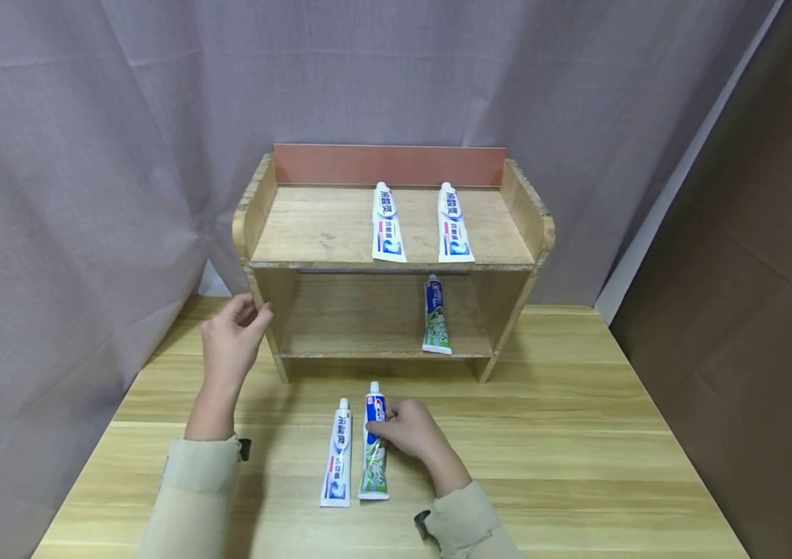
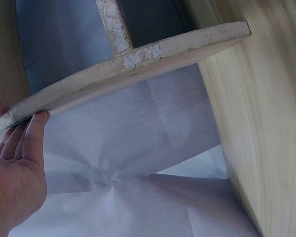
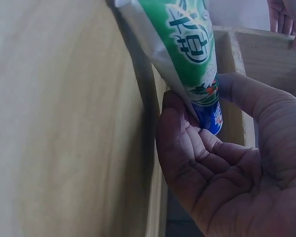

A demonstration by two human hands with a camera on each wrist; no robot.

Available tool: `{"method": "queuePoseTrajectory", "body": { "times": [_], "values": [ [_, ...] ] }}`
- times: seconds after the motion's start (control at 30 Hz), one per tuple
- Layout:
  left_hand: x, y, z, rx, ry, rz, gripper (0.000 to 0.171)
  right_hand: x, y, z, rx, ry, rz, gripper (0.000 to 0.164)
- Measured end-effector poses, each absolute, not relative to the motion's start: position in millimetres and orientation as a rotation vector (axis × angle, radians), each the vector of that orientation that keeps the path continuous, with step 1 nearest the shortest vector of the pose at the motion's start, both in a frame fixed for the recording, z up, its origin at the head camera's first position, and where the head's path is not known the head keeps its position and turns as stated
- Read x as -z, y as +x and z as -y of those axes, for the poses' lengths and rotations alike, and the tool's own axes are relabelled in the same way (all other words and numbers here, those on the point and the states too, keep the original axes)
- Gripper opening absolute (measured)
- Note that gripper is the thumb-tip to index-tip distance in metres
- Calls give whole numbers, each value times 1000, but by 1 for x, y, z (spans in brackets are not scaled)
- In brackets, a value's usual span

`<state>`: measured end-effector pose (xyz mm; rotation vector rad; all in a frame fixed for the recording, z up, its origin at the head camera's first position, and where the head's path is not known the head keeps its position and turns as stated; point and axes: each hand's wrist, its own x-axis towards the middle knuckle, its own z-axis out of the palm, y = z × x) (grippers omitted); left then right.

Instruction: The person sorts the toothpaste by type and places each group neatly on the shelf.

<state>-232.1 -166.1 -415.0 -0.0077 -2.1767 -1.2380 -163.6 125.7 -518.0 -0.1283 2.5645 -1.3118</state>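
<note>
My left hand [image 1: 230,341] grips the front edge of the left side panel of a small wooden shelf [image 1: 326,310]; in the left wrist view its fingers [image 2: 34,138] lie along one face of the panel [image 2: 84,81], thumb on the other. Before the shelf, my right hand [image 1: 415,431] pinches a blue and green toothpaste tube [image 1: 373,466] by its upper part, cap toward the shelf. Close up, the right wrist view shows thumb and fingers around the tube [image 3: 192,54]. A white toothpaste tube [image 1: 337,458] lies on the table just left of it.
Two white toothpaste tubes [image 1: 387,221] lie on the top shelf board, caps to the back. Another blue and green tube [image 1: 435,318] rests on the lower board, right of centre. Grey curtain [image 1: 123,155] hangs behind, and a brown surface [image 1: 752,272] borders the wooden table [image 1: 578,435] at right.
</note>
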Motion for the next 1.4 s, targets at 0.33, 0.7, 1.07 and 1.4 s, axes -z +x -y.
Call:
{"method": "queuePoseTrajectory", "body": {
  "times": [0.33,0.7,1.07,1.4],
  "values": [
    [415,-233,167,1235,-7,2170,18,515,-164,-129,1329,-139,-2553,31],
    [415,-234,166,1226,5,2173,19,513,-166,-131,1370,-147,-2537,28],
    [416,-234,166,1207,-6,2161,18,513,-166,-132,1373,-151,-2536,27],
    [417,-234,166,1196,-15,2158,16,511,-166,-132,1404,-161,-2533,28]
  ]
}}
